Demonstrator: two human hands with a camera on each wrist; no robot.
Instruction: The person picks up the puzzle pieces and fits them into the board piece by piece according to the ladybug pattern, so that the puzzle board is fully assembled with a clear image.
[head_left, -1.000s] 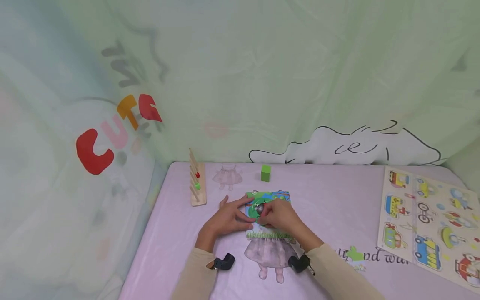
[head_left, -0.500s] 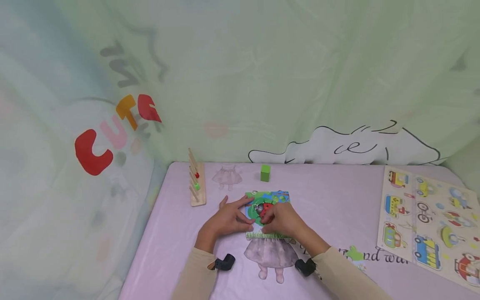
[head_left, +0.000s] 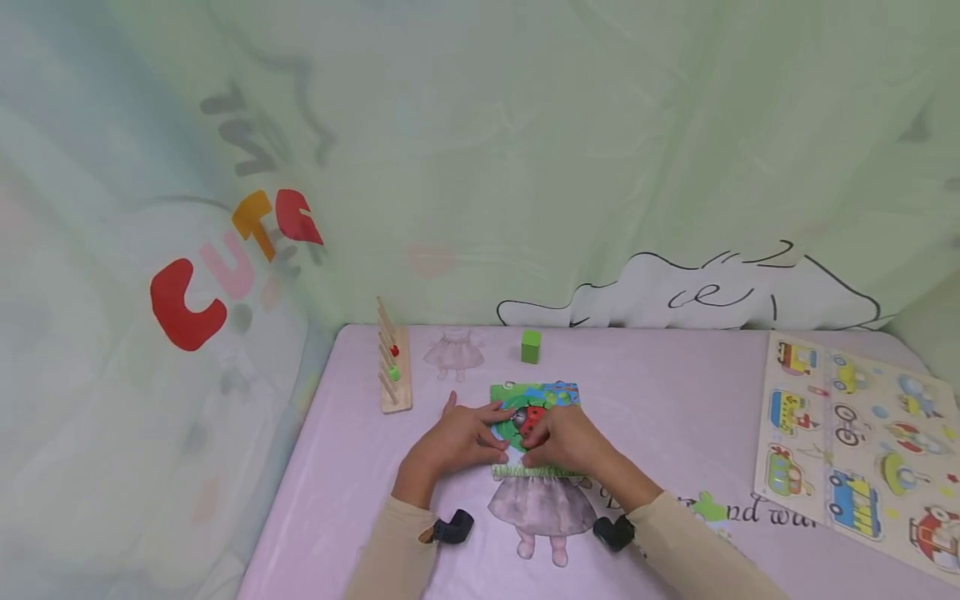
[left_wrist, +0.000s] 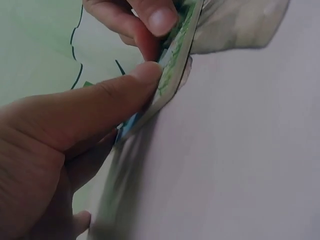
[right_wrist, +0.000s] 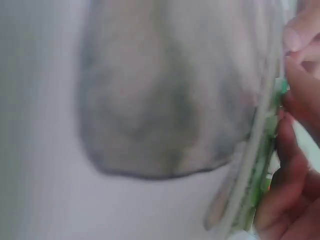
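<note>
A small square picture puzzle board [head_left: 540,472] with a red ladybug, green leaf and grass lies on the pink tablecloth in the head view. My left hand [head_left: 457,435] rests at the board's left side, fingers spread over its edge; in the left wrist view its thumb [left_wrist: 115,102] lies on the picture near the rim. With thumb and index finger my right hand [head_left: 566,442] pinches at a ladybug puzzle piece [head_left: 534,416], around its lower edge. The right wrist view shows those bent fingers [right_wrist: 287,195] close over the board, the piece itself hidden there.
A wooden peg stand [head_left: 400,387] with a red and a green bead stands at the back left. Behind the board is a green block [head_left: 531,347]. To the right lies a large vehicle puzzle board [head_left: 817,442]. A fabric curtain [head_left: 480,167] rises behind the table.
My right hand has shifted slightly right and down from over the ladybug, uncovering more of its red body. The left hand stays at the board's left side with its fingers slightly adjusted.
</note>
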